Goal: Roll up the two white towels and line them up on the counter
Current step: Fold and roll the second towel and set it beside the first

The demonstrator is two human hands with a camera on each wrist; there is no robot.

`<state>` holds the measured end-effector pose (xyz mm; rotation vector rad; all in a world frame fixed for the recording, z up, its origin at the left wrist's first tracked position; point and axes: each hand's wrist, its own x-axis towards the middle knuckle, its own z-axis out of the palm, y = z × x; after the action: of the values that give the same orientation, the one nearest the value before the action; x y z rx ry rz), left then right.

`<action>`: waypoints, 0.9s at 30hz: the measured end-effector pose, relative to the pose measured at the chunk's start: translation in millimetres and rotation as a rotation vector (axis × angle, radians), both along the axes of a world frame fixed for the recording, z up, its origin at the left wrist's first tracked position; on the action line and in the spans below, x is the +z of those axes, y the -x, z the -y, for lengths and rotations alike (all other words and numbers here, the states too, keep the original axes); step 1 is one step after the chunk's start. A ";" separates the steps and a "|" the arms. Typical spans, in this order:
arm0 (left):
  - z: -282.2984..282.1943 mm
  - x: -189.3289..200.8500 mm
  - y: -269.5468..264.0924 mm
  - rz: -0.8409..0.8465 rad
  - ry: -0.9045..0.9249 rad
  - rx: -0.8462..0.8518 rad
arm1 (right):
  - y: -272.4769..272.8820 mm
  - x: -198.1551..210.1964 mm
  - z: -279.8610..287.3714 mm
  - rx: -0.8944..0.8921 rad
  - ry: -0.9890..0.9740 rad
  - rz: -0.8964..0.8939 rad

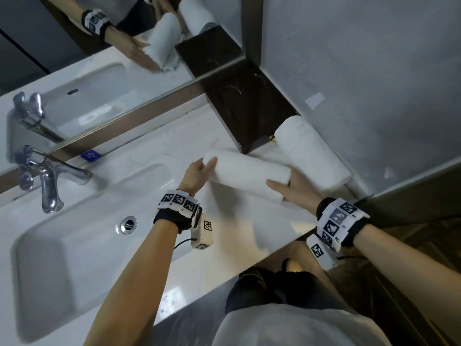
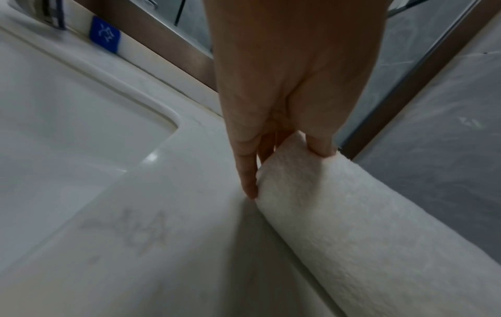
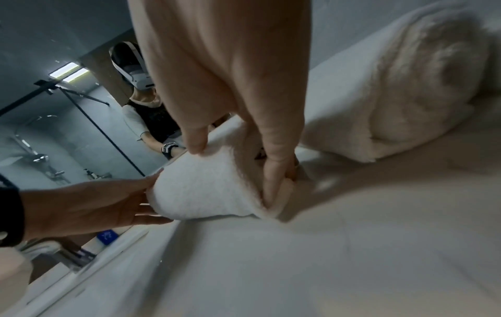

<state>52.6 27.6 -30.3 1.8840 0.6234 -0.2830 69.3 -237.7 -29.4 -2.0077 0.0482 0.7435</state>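
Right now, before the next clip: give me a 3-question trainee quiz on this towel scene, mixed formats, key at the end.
1. True or false: the far rolled towel already lies against the wall.
2. Multiple choice: where are the hands on the near rolled towel? A) both on top at its middle; B) one at each end; C) only the left hand touches it.
3. Short answer: what lies on the counter left of the towels?

Key
1. True.
2. B: the left hand holds the end nearer the sink, the right hand holds the end nearer the wall.
3. The sink, with the faucet behind it.
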 end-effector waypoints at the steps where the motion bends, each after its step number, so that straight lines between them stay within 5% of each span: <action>1: 3.5 0.2 -1.4 0.011 -0.002 -0.020 | 0.8 0.2 2.4 -0.021 0.030 -0.010; 6: 19.3 5.6 -8.5 0.021 0.039 -0.038 | 7.1 -4.1 11.8 -0.091 0.121 -0.060; 14: 19.8 8.5 -8.8 0.009 0.175 -0.076 | 25.9 -0.4 13.8 -0.331 -0.149 0.009; 19: 10.9 2.9 -9.9 -0.093 0.325 -0.121 | 29.7 -6.2 20.4 -0.318 -0.168 -0.061; 27: 36.5 9.4 -31.5 -0.176 0.376 -0.194 | 45.2 5.5 42.3 -0.121 0.061 -0.136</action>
<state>84.1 -8.8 -21.0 1.5663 0.4653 -0.6520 24.1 -280.0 -23.9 -1.9892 0.2726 0.8079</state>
